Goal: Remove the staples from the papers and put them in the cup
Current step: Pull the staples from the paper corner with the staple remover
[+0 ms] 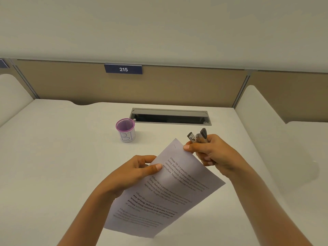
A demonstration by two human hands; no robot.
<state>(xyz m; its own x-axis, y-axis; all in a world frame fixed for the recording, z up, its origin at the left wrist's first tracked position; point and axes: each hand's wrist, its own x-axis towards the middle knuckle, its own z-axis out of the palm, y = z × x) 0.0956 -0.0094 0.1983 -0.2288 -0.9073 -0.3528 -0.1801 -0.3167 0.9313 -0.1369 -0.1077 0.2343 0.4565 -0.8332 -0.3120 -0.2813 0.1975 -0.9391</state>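
Left hand point(134, 173) and right hand point(211, 153) pinch light, floppy-seeming papers point(170, 189), best steadied beside the staple point(175, 146); right fingers point(204, 158) also grip a staple remover point(197, 136).

Bare left grip point(137, 168), bare right grip point(212, 152), bare forearms point(252, 201)

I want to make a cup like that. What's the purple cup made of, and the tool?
Cup: seemingly wire mesh, painted purple, since fine holes show inside; a white, paper-like band wraps it. Staple remover in the right hand: shiny metal jaws, dark matte grips, probably plastic.
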